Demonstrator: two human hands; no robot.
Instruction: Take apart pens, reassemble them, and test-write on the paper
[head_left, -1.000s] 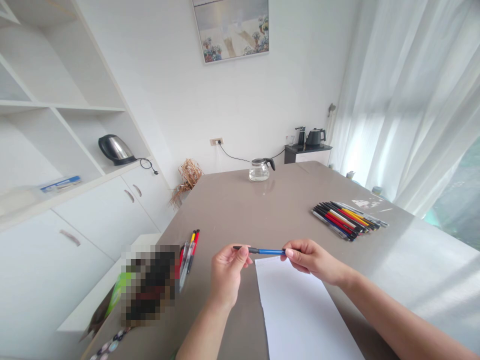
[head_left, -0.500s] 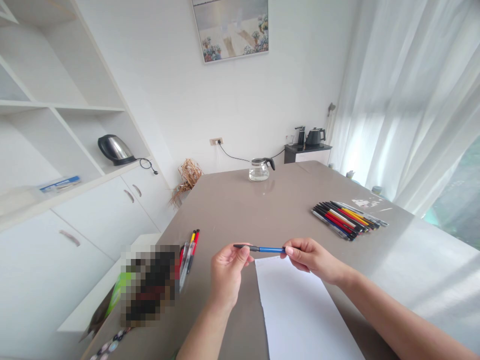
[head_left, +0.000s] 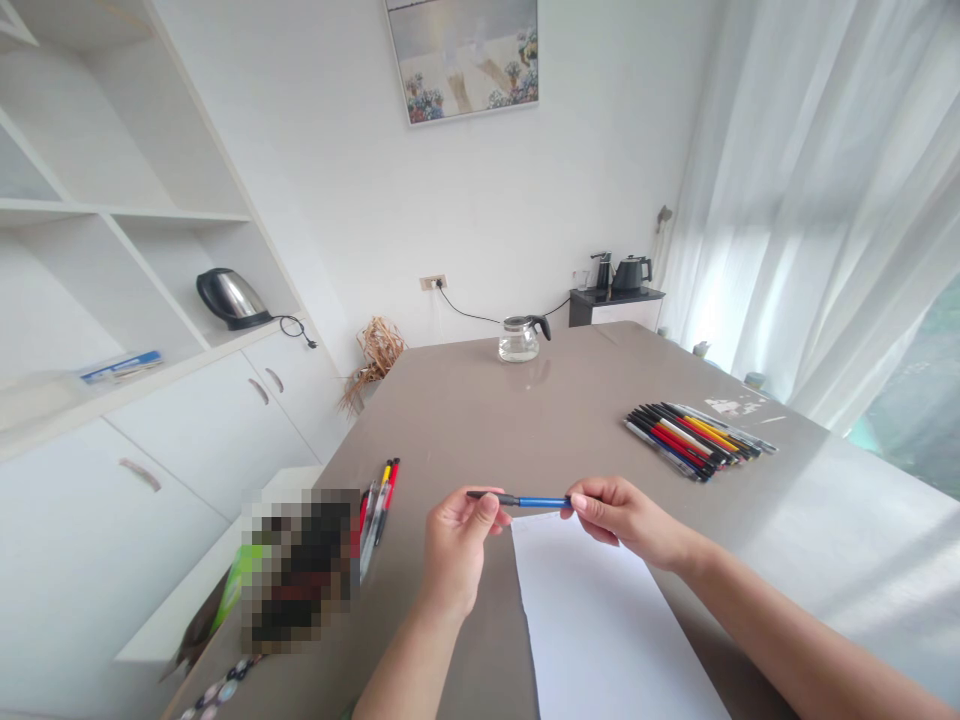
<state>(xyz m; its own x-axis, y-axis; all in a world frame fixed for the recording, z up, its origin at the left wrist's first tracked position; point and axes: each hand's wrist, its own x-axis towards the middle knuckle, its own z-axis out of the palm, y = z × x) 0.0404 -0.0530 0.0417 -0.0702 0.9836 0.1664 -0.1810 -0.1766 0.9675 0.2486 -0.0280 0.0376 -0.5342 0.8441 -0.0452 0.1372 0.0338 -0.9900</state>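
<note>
A blue pen (head_left: pixel 536 501) with a black tip end is held level just above the grey table (head_left: pixel 525 420). My left hand (head_left: pixel 459 545) pinches its black left end between thumb and fingers. My right hand (head_left: pixel 619 518) pinches the pen's right end. Under the hands lies a white sheet of paper (head_left: pixel 600 630), its top edge just below the pen.
A row of several coloured pens (head_left: pixel 694 432) lies at the right of the table. A few more pens (head_left: pixel 377 510) lie at the left edge beside a blurred-out patch. A glass carafe (head_left: pixel 520 338) stands at the table's far end. White cabinets with a kettle (head_left: pixel 229 298) stand to the left.
</note>
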